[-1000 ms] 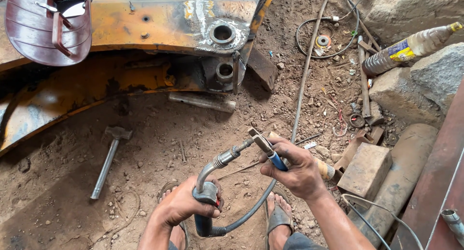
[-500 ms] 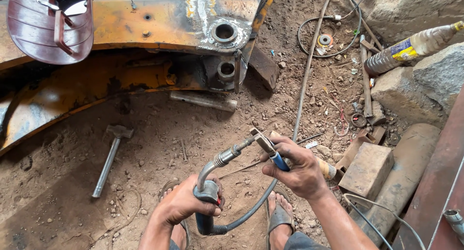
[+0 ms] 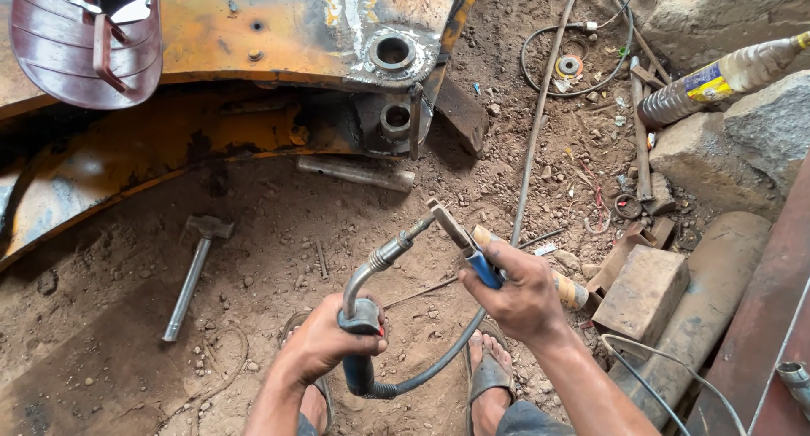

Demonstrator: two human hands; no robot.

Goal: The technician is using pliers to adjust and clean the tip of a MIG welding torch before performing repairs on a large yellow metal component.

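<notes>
My left hand (image 3: 325, 345) grips the dark handle of a welding torch (image 3: 364, 297), whose curved metal neck rises to a nozzle tip near the middle of the view. My right hand (image 3: 516, 291) holds blue-handled pliers (image 3: 462, 240), and their jaws sit right at the torch tip. The torch's grey hose (image 3: 439, 364) loops down between my sandalled feet (image 3: 489, 377). A big rusty yellow steel part (image 3: 278, 40) with round bored holes lies on the dirt ahead of me.
A hammer (image 3: 192, 271) lies on the dirt at left, and a metal pin (image 3: 354, 173) under the steel part. A maroon welding mask (image 3: 84, 35) rests top left. Right side: wooden block (image 3: 645, 288), stones, plastic bottle (image 3: 717, 80), long rod (image 3: 540, 115), coiled wire, scrap.
The torch and pliers have stayed together at the tip. Both hands have shifted only slightly, while the view has drifted a little.
</notes>
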